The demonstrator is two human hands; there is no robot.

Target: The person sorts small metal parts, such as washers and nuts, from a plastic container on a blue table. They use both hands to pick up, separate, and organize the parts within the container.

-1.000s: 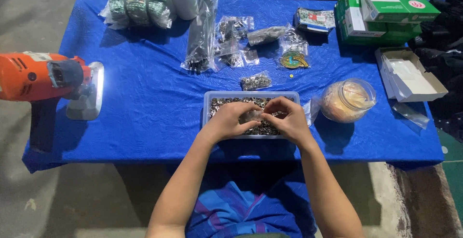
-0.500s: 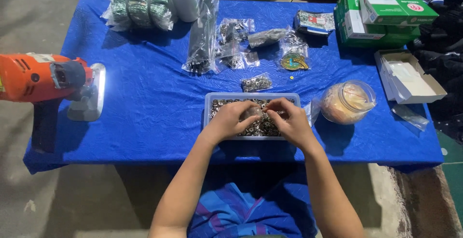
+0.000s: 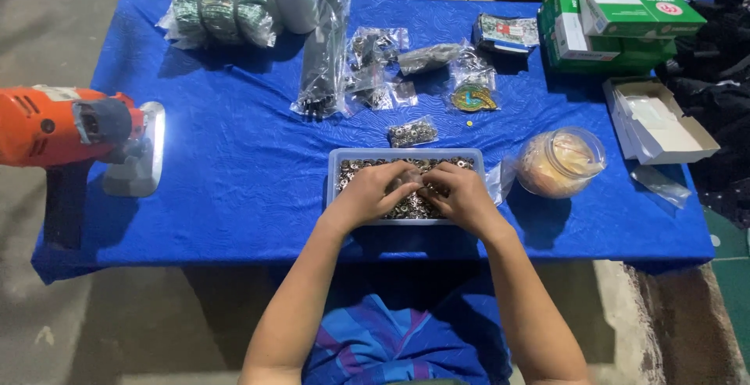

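Tray of small metal washers sits on the blue cloth near its front edge; the left hand and right hand rest inside the tray, fingertips meeting over the washers, fingers curled narrow; whether they pinch a washer I cannot tell; right of the tray stands a plastic jar; far left of the tray, an orange drill.

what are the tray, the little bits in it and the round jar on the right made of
Tray: looks like pale translucent plastic, with thin, slightly frosted walls. Bits in it: probably metal, small silvery rings that glint; both hands, left hand and right hand, rest in them. Jar: clear plastic or glass, shiny and see-through, with orange contents showing; I cannot tell which.
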